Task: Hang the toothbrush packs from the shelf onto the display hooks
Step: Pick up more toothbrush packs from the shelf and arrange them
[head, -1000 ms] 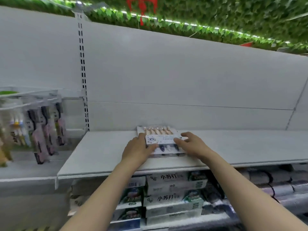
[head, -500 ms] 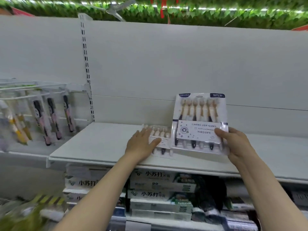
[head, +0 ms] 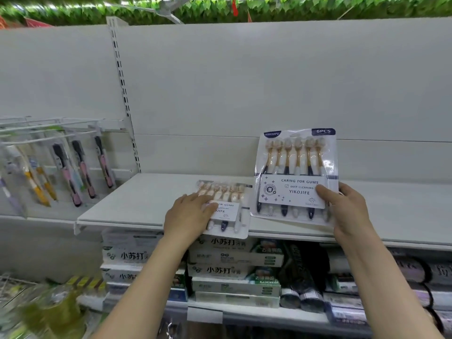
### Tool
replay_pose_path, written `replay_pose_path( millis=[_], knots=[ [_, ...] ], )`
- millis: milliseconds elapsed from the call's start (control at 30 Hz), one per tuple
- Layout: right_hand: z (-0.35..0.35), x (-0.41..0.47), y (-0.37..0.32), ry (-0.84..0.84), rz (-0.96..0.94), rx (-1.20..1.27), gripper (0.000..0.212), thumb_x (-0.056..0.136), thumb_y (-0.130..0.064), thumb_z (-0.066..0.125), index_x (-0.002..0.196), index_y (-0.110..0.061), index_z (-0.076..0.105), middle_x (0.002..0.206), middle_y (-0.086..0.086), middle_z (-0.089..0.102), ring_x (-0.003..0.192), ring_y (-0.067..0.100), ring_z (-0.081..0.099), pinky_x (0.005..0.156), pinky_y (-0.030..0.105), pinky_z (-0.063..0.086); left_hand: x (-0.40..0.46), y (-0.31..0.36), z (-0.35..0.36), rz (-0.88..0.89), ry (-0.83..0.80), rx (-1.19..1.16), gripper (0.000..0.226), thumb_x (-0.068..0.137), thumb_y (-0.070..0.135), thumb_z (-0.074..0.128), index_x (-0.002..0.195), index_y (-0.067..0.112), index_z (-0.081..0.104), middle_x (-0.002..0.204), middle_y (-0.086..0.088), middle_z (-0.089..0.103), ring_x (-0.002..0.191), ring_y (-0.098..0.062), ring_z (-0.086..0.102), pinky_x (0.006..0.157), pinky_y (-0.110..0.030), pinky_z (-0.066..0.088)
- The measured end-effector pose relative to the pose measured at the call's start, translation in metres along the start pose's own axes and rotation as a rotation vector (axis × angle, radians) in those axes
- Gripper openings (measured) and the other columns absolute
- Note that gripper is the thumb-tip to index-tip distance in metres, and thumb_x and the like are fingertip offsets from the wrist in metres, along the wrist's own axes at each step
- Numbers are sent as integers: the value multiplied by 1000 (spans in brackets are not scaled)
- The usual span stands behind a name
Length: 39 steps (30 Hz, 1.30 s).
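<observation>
One pack up, one still on the shelf

My right hand (head: 347,211) pinches a toothbrush pack (head: 296,177) upright above the shelf (head: 146,199); my left hand (head: 188,218) lies flat on the pack (head: 226,211) overhanging the edge. It could slide off. The hooks (head: 49,130) sit well left.

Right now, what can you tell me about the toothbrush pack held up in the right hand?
The upright toothbrush pack is a clear plastic blister sleeve holding six brushes with pale heads, gold necks and dark or white handles. A white card reads CARING FOR GUMS, DEEP CLEANING, YIKOJIFE; top corner tags read YIKOJIFE and 6PCS. It stands nearly vertical above the white shelf, face to the camera. The right hand pinches its right edge, thumb on the card.
</observation>
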State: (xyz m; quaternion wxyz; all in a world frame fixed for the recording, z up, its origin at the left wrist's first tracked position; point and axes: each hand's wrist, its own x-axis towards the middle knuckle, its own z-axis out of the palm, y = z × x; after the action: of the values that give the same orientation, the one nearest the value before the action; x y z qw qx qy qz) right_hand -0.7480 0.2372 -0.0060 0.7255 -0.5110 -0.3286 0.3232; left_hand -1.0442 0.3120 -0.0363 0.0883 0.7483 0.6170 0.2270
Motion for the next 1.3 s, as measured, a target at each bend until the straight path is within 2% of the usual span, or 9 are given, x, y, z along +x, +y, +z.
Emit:
replay_pose_path(
  millis=[133, 200, 300, 467, 767, 900, 1000, 1133, 1300],
  knots=[
    [5, -4, 4, -7, -1, 0, 17, 91, -6, 69, 107, -11, 68, 103, 10, 74, 92, 25, 72, 78, 37, 57, -9, -2, -10, -220, -44, 80, 88, 87, 77, 36, 156, 27, 18, 162, -10, 20, 148, -33, 19, 115, -45, 25],
    [6, -7, 4, -3, -1, -7, 20, 91, -6, 69, 111, -9, 67, 102, 9, 74, 91, 24, 72, 75, 35, 56, -10, -3, -15, -333, -64, 131, 103, 80, 86, 34, 156, 20, 15, 157, -16, 29, 143, -36, 27, 111, -45, 29],
    [7, -10, 4, -5, -8, -23, 22, 92, -7, 68, 114, -8, 66, 103, 9, 73, 90, 23, 72, 75, 34, 56, -16, 1, -20, -345, -56, 223, 98, 80, 86, 31, 152, 20, 26, 147, -12, 45, 134, -33, 38, 102, -41, 35],
    [6, -16, 3, 1, -19, -42, 22, 92, -6, 68, 115, -6, 66, 103, 10, 73, 90, 23, 71, 73, 33, 55, -25, 6, -25, -325, -10, 280, 90, 81, 85, 33, 143, 20, 39, 139, -9, 51, 129, -30, 40, 95, -40, 37],
    [0, -23, 5, 7, -4, -57, 20, 94, -8, 66, 114, -8, 66, 101, 7, 74, 91, 22, 70, 82, 37, 56, -49, 8, -26, -396, 2, 179, 104, 79, 86, 34, 152, 14, 19, 144, -16, 35, 131, -37, 28, 94, -42, 42],
    [0, -24, 7, 28, -16, -61, 25, 93, -9, 67, 118, -7, 66, 104, 8, 73, 92, 24, 70, 82, 36, 55, -55, 1, -31, -415, 23, 162, 114, 73, 90, 39, 153, 11, 16, 143, -21, 36, 129, -42, 34, 97, -44, 42],
    [3, -27, 9, 35, -13, -49, 27, 93, -8, 67, 120, -6, 65, 105, 9, 73, 94, 24, 70, 87, 39, 56, -58, -5, -35, -406, 78, 67, 115, 73, 84, 50, 153, 9, 14, 140, -23, 42, 129, -42, 36, 99, -44, 40],
    [7, -32, 13, 40, -22, -28, 28, 93, -8, 67, 122, -7, 65, 107, 7, 73, 98, 23, 71, 90, 39, 56, -67, -11, -38, -394, 130, -134, 117, 79, 68, 64, 156, 10, -1, 144, -24, 40, 135, -43, 28, 108, -45, 32],
    [14, -41, 19, 55, -45, -4, 24, 94, -9, 66, 118, -11, 66, 105, 4, 72, 94, 19, 70, 84, 34, 56, -80, -20, -40, -467, 139, -322, 116, 72, 56, 79, 153, 5, 13, 152, -23, 29, 143, -41, 20, 113, -49, 28]
  ],
)
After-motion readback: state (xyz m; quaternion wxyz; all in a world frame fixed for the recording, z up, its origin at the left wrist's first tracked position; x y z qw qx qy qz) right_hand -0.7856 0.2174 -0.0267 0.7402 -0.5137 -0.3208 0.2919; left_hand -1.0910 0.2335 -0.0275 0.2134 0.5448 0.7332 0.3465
